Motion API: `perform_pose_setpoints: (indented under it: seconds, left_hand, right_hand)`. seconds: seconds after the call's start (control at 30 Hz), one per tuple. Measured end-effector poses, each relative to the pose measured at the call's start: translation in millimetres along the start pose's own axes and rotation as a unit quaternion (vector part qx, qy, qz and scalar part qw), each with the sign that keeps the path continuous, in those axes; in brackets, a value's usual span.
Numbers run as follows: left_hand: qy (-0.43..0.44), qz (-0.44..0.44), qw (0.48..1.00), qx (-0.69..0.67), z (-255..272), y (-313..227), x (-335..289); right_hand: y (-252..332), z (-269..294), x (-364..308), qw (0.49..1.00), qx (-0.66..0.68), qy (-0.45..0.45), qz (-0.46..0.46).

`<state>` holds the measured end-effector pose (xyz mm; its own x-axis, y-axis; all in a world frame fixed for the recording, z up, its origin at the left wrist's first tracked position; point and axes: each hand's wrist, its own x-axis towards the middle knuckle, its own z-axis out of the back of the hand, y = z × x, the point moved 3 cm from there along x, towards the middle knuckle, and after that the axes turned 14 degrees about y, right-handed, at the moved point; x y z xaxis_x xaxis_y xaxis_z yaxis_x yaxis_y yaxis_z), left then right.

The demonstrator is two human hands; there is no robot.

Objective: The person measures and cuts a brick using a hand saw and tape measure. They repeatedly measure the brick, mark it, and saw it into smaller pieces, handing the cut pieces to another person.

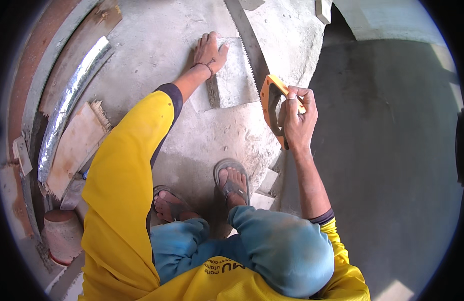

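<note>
A pale grey lightweight block (234, 83) lies on the dusty ground ahead of my feet. My left hand (210, 54) is on its far left corner, with the fingers bent over the edge and the thumb on top. To the right of the block, my right hand (298, 118) is wrapped round the orange handle of a handsaw (252, 40). Its long grey blade points away from me and slants left, toothed side toward the block. The teeth run along the block's right edge; whether they touch it I cannot tell.
At left lie wooden boards (74, 150) with splintered ends and a shiny foil-covered strip (66, 110). A dusty bucket-like container (63, 236) stands at lower left. A smooth dark grey surface (382, 150) fills the right side. Broken pale pieces (264, 193) lie beside my sandalled foot (233, 180).
</note>
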<state>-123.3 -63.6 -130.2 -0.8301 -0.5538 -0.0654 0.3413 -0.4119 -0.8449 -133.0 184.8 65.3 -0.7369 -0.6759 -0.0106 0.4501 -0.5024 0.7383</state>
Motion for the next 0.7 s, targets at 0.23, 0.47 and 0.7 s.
perform_pose_setpoints:
  seconds: [0.23, 0.47, 0.7]
  left_hand:
    - [-0.082, 0.072, 0.993, -0.044, -6, -14, -16]
    - [-0.152, 0.089, 0.984, -0.012, -8, -20, -28]
    - [-0.113, 0.139, 0.984, -0.013, -3, -44, -31]
  right_hand:
    - [-37, -17, -5, 0.999, 0.016, 0.0, 0.032]
    - [-47, -11, -64, 0.997, 0.041, 0.05, 0.053]
    - [-23, -32, 103, 0.988, 0.141, 0.031, 0.049]
